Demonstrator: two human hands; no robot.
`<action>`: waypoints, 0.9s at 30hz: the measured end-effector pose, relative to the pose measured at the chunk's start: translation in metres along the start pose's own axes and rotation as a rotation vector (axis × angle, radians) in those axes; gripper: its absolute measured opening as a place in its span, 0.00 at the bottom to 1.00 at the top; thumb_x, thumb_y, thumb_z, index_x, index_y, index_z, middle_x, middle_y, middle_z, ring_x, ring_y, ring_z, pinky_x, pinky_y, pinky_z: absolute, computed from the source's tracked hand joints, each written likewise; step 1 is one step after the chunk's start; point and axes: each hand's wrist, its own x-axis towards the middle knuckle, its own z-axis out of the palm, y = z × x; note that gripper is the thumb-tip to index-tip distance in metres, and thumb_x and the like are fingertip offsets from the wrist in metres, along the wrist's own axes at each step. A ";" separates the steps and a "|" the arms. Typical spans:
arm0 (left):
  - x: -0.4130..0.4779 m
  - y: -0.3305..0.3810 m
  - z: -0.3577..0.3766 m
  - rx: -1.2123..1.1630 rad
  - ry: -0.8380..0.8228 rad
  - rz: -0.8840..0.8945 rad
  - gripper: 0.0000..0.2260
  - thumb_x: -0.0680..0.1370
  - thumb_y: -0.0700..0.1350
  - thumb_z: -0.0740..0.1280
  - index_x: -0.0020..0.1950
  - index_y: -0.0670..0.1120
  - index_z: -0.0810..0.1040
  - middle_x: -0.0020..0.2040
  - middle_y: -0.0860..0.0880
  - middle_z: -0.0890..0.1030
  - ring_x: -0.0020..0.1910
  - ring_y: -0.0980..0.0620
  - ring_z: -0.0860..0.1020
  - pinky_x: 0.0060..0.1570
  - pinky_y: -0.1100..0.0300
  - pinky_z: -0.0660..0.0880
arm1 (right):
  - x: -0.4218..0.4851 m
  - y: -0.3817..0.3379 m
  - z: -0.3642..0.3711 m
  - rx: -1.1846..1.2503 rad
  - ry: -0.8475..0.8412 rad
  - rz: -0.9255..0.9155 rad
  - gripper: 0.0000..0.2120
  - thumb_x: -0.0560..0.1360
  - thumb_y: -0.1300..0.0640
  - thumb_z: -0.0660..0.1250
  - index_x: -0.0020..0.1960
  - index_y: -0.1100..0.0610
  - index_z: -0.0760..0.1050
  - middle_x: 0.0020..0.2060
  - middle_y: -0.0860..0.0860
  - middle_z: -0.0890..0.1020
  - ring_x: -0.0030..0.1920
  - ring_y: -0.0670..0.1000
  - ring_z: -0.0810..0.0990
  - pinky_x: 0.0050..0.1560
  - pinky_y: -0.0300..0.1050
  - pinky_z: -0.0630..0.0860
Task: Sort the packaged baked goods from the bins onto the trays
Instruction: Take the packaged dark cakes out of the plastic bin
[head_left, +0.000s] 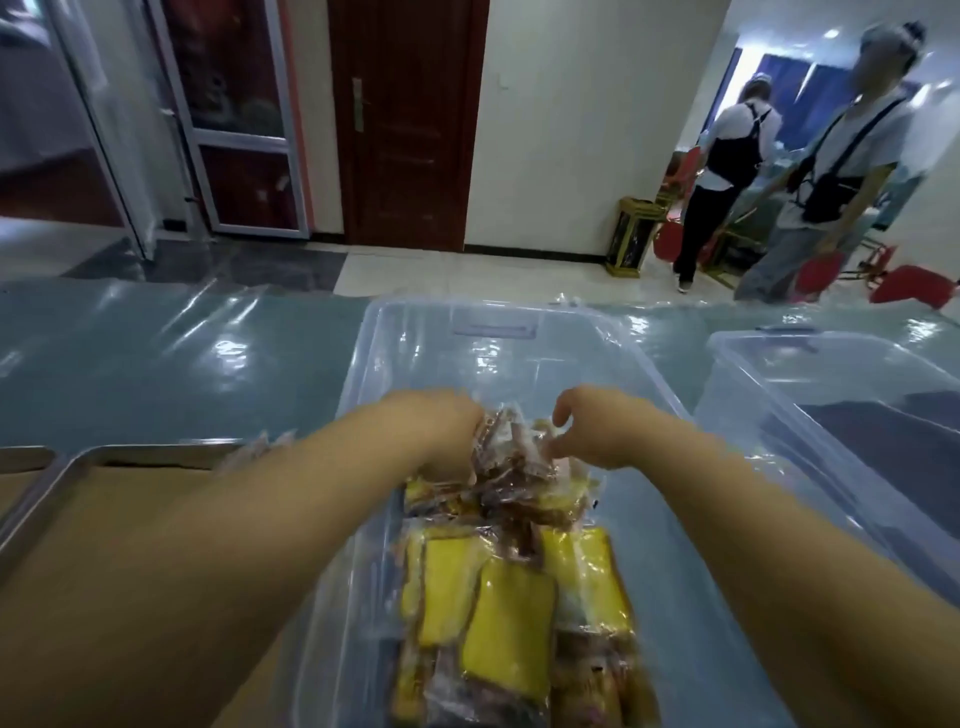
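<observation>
While both bare forearms stretch forward over the table (156, 364), the hands meet inside a clear plastic bin (363, 364) that stands in the middle. The left hand (447, 426) has its fingers curled down into a heap of brown packets (506, 457), and its grip closes on them, the fingertips hidden among the wrappers. The right hand (597, 436) is hooked just beside it, thumb and bent fingers at the edge of the same heap. Blur keeps me from telling whether that grip holds a wrapper or only touches it.

Nearer the camera in the same bin lie yellow cake slices (498, 623) in clear wrap, overlapping one another, with more brown packs under them.

A metal tray (67, 483) with a tan lining sits to the left, just beside the bin. The bin's left wall stands between the tray and the heap, and the left forearm crosses over both. A second clear bin (831, 374) stands on the right, close to the first. The table is covered in blue-grey cloth under a glossy plastic sheet.

Beyond the table are a dark wooden door (405, 119), a glass door (234, 130) in a metal frame, a black-and-gold stand (631, 234), red chairs (909, 283), and two people (727, 156) standing at the far right.
</observation>
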 end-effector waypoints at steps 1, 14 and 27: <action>0.012 0.000 0.005 0.005 -0.021 -0.025 0.20 0.71 0.48 0.69 0.63 0.50 0.71 0.56 0.48 0.77 0.48 0.46 0.75 0.43 0.56 0.71 | 0.013 0.004 0.006 0.011 -0.015 0.004 0.18 0.73 0.48 0.68 0.58 0.58 0.74 0.53 0.54 0.78 0.46 0.53 0.74 0.44 0.44 0.71; 0.098 -0.003 0.078 -0.109 -0.148 -0.233 0.59 0.60 0.50 0.80 0.73 0.61 0.38 0.75 0.45 0.45 0.69 0.33 0.60 0.62 0.42 0.68 | 0.088 0.014 0.089 0.199 -0.100 0.151 0.35 0.75 0.35 0.57 0.73 0.56 0.58 0.71 0.60 0.61 0.70 0.62 0.59 0.70 0.56 0.60; 0.092 -0.015 0.070 -0.291 -0.147 -0.129 0.40 0.73 0.48 0.71 0.76 0.53 0.48 0.74 0.45 0.61 0.66 0.42 0.68 0.60 0.51 0.68 | 0.086 0.014 0.079 0.499 0.008 0.241 0.09 0.75 0.51 0.66 0.42 0.55 0.71 0.48 0.58 0.78 0.48 0.56 0.75 0.46 0.46 0.74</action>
